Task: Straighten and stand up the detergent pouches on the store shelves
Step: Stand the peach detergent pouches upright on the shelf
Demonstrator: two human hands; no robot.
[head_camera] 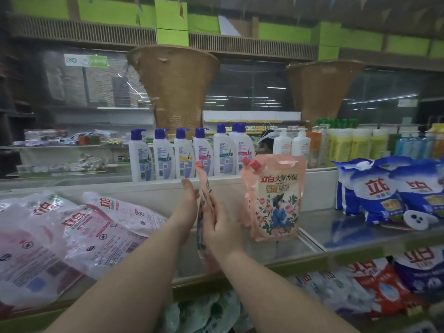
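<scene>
Item: a pink detergent pouch [203, 188], seen edge-on and upright, pressed between two hands above the front of the metal shelf [276, 248]. Left hand [186, 207]: fingers straight and together, palm flat against the pouch's left face, forearm reaching in from the lower left. Right hand [222, 227]: fingers extended along the pouch's right face, thumb side up, palm pressing inward; neither hand curls round the pouch (it is sandwiched, not gripped). The pouch's red cap [200, 164] stands above the fingertips. Right of the held pouch, apart from it: standing floral pouches [276, 200], pink with red caps, upright near the back wall, with bare shelf between them and the hands. Farther right of the held pouch: blue detergent bags [384, 191], leaning. Left of it: pale pink bags [72, 229] lying flat and overlapping, close beside the left forearm. Below it, on the lower shelf: more bags [384, 289] in red, blue and white. Behind it, past the back wall: a row of white pump bottles [189, 157] with blue tops, then two large woven baskets [173, 87] and a dim store interior with green panels overhead.
</scene>
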